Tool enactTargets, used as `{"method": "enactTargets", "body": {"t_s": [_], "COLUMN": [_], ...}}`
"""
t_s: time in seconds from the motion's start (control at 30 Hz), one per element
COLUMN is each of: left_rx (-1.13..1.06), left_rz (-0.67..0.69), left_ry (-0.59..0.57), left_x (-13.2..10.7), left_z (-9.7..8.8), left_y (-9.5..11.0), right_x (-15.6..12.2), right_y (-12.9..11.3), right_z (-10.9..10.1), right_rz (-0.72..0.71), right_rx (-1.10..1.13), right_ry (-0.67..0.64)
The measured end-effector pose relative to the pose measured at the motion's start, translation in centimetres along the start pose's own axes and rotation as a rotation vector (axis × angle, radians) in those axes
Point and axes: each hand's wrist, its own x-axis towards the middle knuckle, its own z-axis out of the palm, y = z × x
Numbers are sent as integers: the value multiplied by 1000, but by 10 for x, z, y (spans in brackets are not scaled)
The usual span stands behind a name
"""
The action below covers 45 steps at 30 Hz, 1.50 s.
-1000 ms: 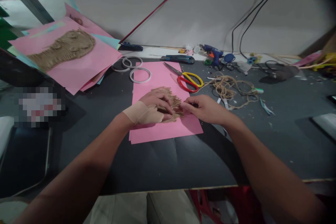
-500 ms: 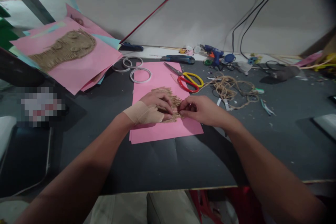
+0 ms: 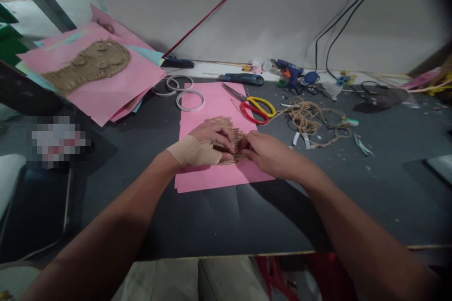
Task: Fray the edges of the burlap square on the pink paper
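Observation:
Rows of short brown twine pieces (image 3: pixel 221 121) lie side by side on a pink sheet of paper (image 3: pixel 212 183). My left hand (image 3: pixel 208 143), with beige tape around its wrist and thumb base, rests over the rows, its fingers stretched out and the thumb apart from them. From the right, my right hand (image 3: pixel 263 150) pinches at the edge of the rows. Its fingertips seem to have a twine piece between them, though they largely hide it. Scissors with one red and one yellow handle (image 3: pixel 259 109) lie just beyond, on the paper's edge.
A loose tangle of twine (image 3: pixel 307 120) lies to the right. White tape rings (image 3: pixel 190 100) and a utility knife (image 3: pixel 243 79) are behind the paper. A blue glue gun (image 3: pixel 291 73) lies at the back. Stacked pink sheets (image 3: pixel 141 82) bearing twine work stand at left.
My right hand has shifted slightly, its fingers curling closer over the twine edge. My left hand stays in place. The whole view has moved a little.

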Motion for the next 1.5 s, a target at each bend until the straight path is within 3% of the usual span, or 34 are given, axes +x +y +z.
{"method": "enactTargets", "body": {"t_s": [0.43,0.7,0.83,1.17,1.5], "left_rx": [-1,15,7,64,78], "left_rz": [-40,-15,-18,-52,-100], "left_ry": [-8,-39,-40,-59,-93], "left_x": [0,2,1,1,3], "left_z": [0,-3,-1,-4,-6], "left_y": [2,1,0,8,9], "right_x": [-8,-1,2,-5,-8], "right_y": [-18,-6,-2,-19,-27], "right_z": [-1,-1,3,3,2], "right_rz": [59,-4,4,57,32], "right_rx": [-327,-47,-11,-387,-453], "right_ry": [-47,33,45,-72,-27]}}
